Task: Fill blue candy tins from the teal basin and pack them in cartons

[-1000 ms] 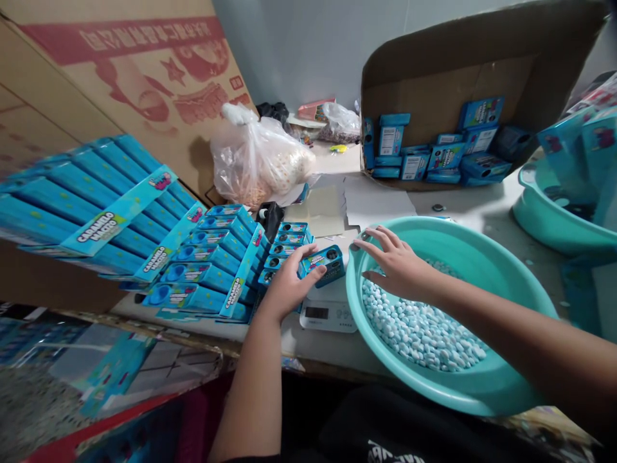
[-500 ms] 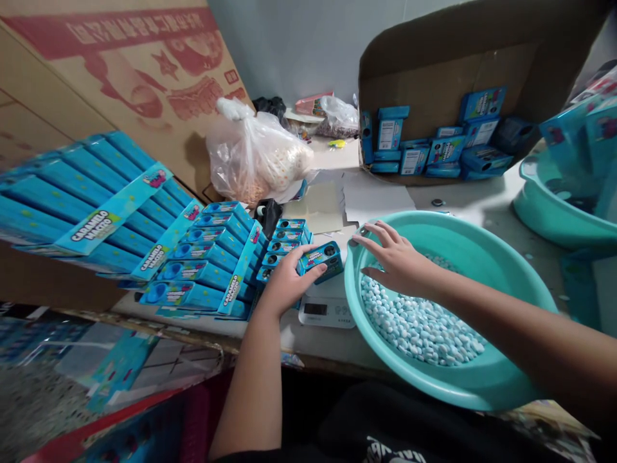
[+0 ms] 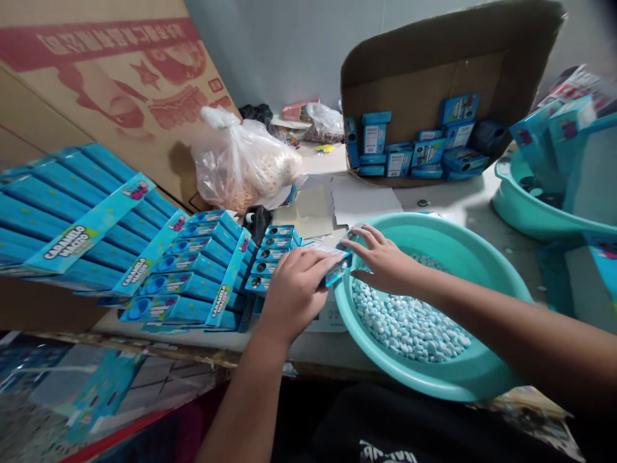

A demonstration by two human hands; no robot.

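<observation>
My left hand grips a small blue candy box and holds it at the left rim of a teal basin. The basin holds a heap of small pale blue and white candies. My right hand hovers over the candies by the same rim, fingers spread and curled, fingertips close to the box. Most of a white scale under the box is hidden by my left hand.
Rows of blue boxes and long blue packs lie at the left. A clear plastic bag sits behind them. An open cardboard carton holds more small boxes. A second teal basin stands at the right.
My left hand has lifted the small blue box off the scale and brought it to the basin's rim, covering it more. My right hand stayed by the rim.
</observation>
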